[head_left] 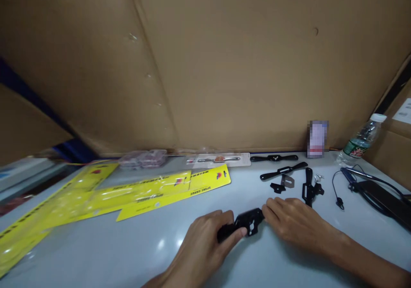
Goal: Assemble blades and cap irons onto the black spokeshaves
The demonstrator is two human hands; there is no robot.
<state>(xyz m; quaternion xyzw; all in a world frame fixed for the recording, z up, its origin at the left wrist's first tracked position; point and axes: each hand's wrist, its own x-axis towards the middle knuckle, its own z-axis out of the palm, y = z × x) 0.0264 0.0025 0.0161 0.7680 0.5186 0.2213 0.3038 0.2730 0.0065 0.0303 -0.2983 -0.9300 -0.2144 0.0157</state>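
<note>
A black spokeshave (248, 222) is held slightly tilted above the light table, one handle in each hand. My left hand (214, 236) wraps round its left handle, thumb pressed by the slotted plate at the middle. Closed over the other end is my right hand (293, 219), which hides most of that handle. Just beyond the right hand lie another black spokeshave body (284, 170), a small black cap plate (278, 188), a grey slotted blade (287, 181), a further spokeshave (308, 187) and several small screws (319, 177).
Yellow packaging cards (173, 198) with clear plastic spread over the left side. At the back are a carded spokeshave (221, 159), another spokeshave (274, 158) and plastic boxes (143, 158). A bottle (362, 140), blurred upright object (317, 139), eyeglasses (369, 194) and earphone (339, 203) stand or lie right.
</note>
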